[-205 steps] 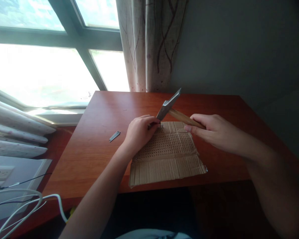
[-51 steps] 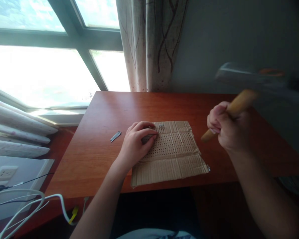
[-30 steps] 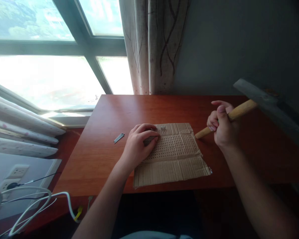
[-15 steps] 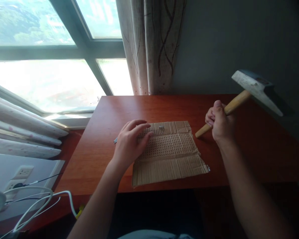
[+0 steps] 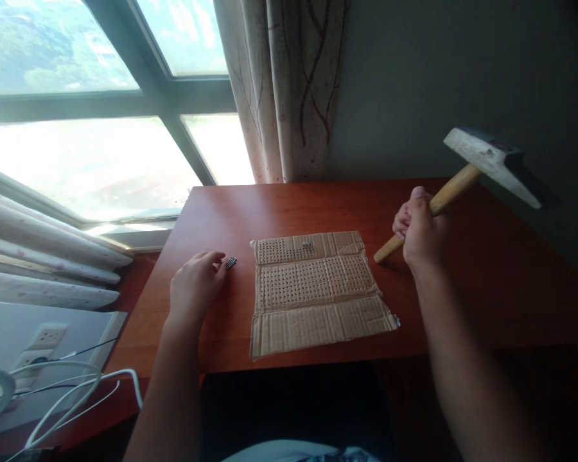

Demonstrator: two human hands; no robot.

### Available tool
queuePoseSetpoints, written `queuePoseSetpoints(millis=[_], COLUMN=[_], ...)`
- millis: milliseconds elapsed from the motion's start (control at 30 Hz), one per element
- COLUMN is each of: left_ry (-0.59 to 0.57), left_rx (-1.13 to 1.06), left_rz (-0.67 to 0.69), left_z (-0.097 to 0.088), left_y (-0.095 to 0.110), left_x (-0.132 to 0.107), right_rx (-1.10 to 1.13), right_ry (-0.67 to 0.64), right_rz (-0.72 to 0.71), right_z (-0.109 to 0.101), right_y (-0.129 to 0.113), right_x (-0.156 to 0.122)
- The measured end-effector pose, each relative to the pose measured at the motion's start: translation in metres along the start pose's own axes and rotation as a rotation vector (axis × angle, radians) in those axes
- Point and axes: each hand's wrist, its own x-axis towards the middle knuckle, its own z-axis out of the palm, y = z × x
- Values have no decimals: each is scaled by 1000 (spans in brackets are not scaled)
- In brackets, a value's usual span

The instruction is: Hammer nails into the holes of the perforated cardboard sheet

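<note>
My right hand [image 5: 421,228] grips a hammer by its wooden handle [image 5: 455,189], thumb along the top. The steel head [image 5: 494,163] is raised at upper right, and the handle's butt end is low near the cardboard. My left hand [image 5: 197,282] is over the left of the table, fingers curved and thumb apart, holding nothing that I can see. Its fingertips are beside a small pile of nails [image 5: 232,262]. Between the hands lies a flat piece of cardboard [image 5: 318,321] with rows of punched holes. A few small metal nails [image 5: 307,244] stand in its upper part.
The reddish wooden table [image 5: 279,208] carries all of this. A window [image 5: 91,160] and a patterned curtain [image 5: 289,96] are behind it, with a dark wall to the right. White cables [image 5: 77,391] and a wall socket [image 5: 48,335] are at lower left.
My left hand has moved left off the cardboard to the pile of nails, uncovering the sheet's upper left holes. The hammer stays raised in my right hand, while the view has shifted slightly.
</note>
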Motion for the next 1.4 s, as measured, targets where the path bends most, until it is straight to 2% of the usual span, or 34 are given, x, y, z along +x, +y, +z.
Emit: queuePoseSetpoints(millis=[433, 800, 967, 1067, 1200, 1300, 1400], left_ry=[-137, -85, -112, -87, 77, 153, 148], left_rx=[158, 209, 214, 186, 36, -297, -630], left_rz=[1, 42, 34, 41, 102, 226, 308], left_z=[-6, -6, -3, -3, -17, -33, -40], left_y=[-2, 1, 0, -2, 8, 28, 54], left_x=[15, 18, 20, 20, 15, 11, 9], right_rx=[9, -17, 50, 83, 67, 46, 31], right_ry=[31, 2, -9, -2, 16, 22, 14], right_rz=[-26, -26, -35, -38, -38, -28, -37], right_z=[3, 5, 1, -2, -3, -2, 0], right_y=[-2, -3, -2, 0, 0, 0, 0], right_x=[-4, -5, -5, -4, 1, 2, -1])
